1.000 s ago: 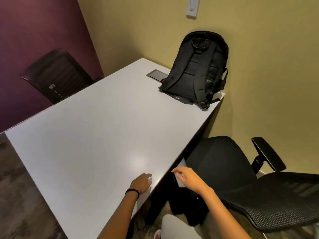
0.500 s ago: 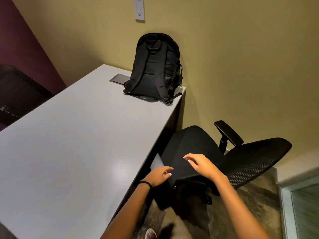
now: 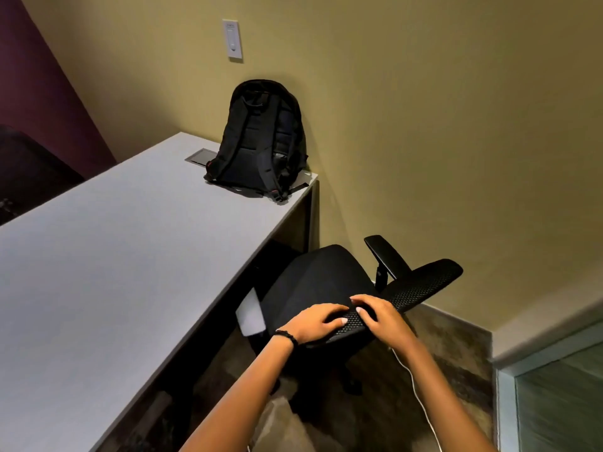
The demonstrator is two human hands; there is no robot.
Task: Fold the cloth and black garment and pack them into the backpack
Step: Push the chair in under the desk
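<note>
While both hands are lying on the top rim of the office chair's mesh backrest [image 3: 421,290], no folding is happening yet. The step in hand, as I judge it, is shifting the chair to reach the clothes. The left hand [image 3: 313,324] is laying its fingers [image 3: 332,313] nearly straight and close together across the rim. The right hand [image 3: 383,319] is arching its fingers, tips pressing the mesh; whether it is truly gripping I cannot tell. Pulling evenly with both hands should be keeping the chair from swivelling.

The backpack [image 3: 261,141] is standing upright on the far corner of the worktop [image 3: 114,256], leaning on the wall, straps facing the person. Neither cloth nor black garment is showing plainly. A pale flat piece [image 3: 251,313] is sitting between the seat [image 3: 313,278] and the worktop's edge, but I cannot tell what it is.

The seat is crowding that edge, the armrest [image 3: 386,256] is nearing the wall, and a white cable [image 3: 412,383] is trailing below the right forearm. The open floor is lying nearer the person.
</note>
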